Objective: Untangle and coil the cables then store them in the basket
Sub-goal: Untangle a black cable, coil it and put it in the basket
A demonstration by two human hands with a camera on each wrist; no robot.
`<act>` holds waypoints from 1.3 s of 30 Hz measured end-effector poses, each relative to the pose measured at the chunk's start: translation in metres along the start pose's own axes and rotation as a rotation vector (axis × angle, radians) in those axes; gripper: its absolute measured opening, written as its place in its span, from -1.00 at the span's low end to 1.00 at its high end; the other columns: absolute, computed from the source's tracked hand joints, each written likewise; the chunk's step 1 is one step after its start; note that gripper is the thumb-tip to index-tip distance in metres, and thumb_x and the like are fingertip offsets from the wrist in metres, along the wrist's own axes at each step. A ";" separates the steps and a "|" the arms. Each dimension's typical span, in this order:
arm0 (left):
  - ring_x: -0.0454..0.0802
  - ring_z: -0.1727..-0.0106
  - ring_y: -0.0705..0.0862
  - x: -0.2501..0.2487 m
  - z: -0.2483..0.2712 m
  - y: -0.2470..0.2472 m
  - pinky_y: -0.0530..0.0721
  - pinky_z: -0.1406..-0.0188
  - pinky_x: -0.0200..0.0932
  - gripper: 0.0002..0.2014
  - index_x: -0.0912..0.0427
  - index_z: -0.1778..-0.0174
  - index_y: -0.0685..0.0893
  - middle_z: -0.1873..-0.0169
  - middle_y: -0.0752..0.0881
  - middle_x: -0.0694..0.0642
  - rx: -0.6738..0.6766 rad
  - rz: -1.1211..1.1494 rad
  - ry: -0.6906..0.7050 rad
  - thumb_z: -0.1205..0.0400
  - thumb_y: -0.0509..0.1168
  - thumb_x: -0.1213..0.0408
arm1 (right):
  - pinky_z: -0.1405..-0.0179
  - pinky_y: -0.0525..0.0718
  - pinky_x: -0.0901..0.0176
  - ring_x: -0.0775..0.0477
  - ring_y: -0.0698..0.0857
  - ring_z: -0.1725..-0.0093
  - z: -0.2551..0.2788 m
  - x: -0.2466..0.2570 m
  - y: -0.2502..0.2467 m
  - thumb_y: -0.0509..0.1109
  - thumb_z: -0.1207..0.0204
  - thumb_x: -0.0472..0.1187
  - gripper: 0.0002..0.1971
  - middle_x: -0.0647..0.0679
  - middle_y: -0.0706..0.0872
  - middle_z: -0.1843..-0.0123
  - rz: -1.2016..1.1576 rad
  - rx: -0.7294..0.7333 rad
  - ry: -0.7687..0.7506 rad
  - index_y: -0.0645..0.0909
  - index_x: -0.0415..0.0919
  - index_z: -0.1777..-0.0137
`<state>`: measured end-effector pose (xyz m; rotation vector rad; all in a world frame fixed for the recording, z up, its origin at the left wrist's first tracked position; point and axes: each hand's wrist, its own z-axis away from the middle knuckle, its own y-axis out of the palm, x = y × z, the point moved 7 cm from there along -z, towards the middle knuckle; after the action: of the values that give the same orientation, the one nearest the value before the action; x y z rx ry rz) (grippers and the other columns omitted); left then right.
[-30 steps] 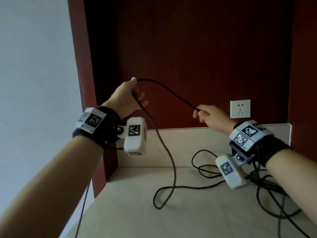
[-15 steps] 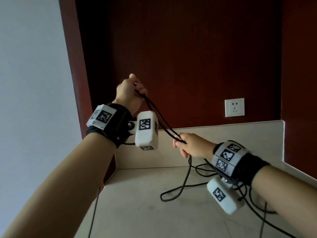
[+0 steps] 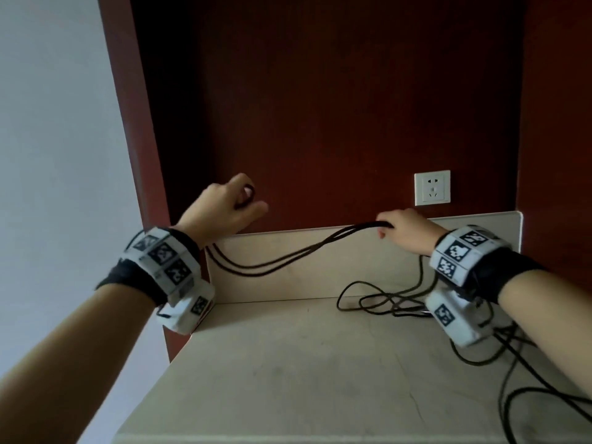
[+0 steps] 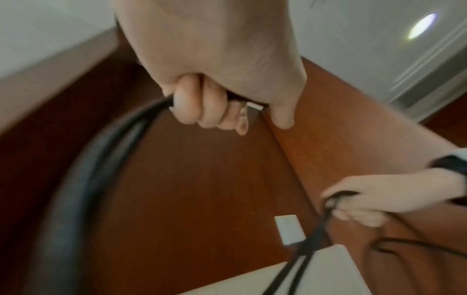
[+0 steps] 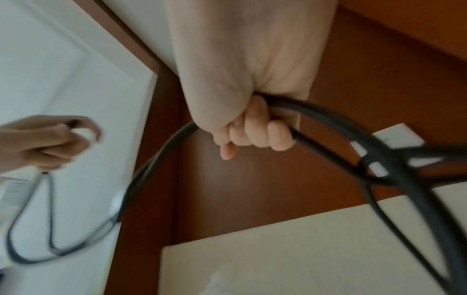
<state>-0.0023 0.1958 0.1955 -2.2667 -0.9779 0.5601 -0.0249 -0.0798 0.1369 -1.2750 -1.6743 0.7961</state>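
A long black cable (image 3: 272, 265) hangs in slack strands between my two raised hands above the beige counter. My left hand (image 3: 224, 208) grips one end of the loops at the left, fingers curled round the cable (image 4: 141, 121). My right hand (image 3: 405, 227) grips the other end of the strands at the right, fist closed round the cable (image 5: 316, 113). More of the black cable lies in a tangle (image 3: 381, 301) on the counter below my right wrist and trails off to the lower right. No basket shows in any view.
The beige counter (image 3: 304, 373) fills a niche with dark red wood walls. A white wall socket (image 3: 431, 187) sits on the back wall above the low beige upstand. A pale wall lies to the left of the niche.
My hands have moved apart: the right hand went up and to the right with the strands, and the left hand dropped lower. The loop that lay mid-counter has been lifted off it.
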 end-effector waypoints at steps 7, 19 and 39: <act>0.04 0.07 0.66 -0.063 0.004 0.073 0.54 0.20 -0.12 -0.44 0.06 -0.16 0.58 0.09 0.70 0.00 0.315 -0.356 0.058 -0.49 0.23 -0.34 | 0.50 0.35 0.22 0.08 0.46 0.45 -0.009 0.078 -0.003 0.17 -0.55 -0.38 -0.78 0.03 0.52 0.41 -0.025 -0.100 -0.201 0.62 -0.17 0.19; -0.10 0.48 0.39 -0.006 0.000 0.057 0.31 0.49 -0.24 -0.64 0.09 0.40 0.49 0.50 0.44 -0.01 0.188 0.299 -0.224 -0.73 0.12 0.11 | 0.42 0.41 0.19 -0.03 0.52 0.43 -0.007 0.029 0.021 0.22 -0.64 -0.16 -0.76 0.00 0.52 0.45 -0.102 0.112 -0.137 0.62 -0.04 0.25; 0.23 -0.11 0.66 0.027 0.027 0.048 0.57 0.00 -0.06 -0.60 0.18 -0.36 0.47 -0.12 0.68 0.25 0.008 0.092 -0.389 -0.65 0.27 0.09 | 0.45 0.31 0.25 0.02 0.42 0.39 -0.011 0.014 0.042 0.05 -0.72 -0.22 -0.79 -0.01 0.43 0.34 -0.017 0.132 -0.013 0.49 -0.23 0.05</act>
<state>0.0235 0.1995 0.1404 -2.2496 -1.0509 1.0717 0.0011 -0.0548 0.1086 -1.1653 -1.6128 0.8918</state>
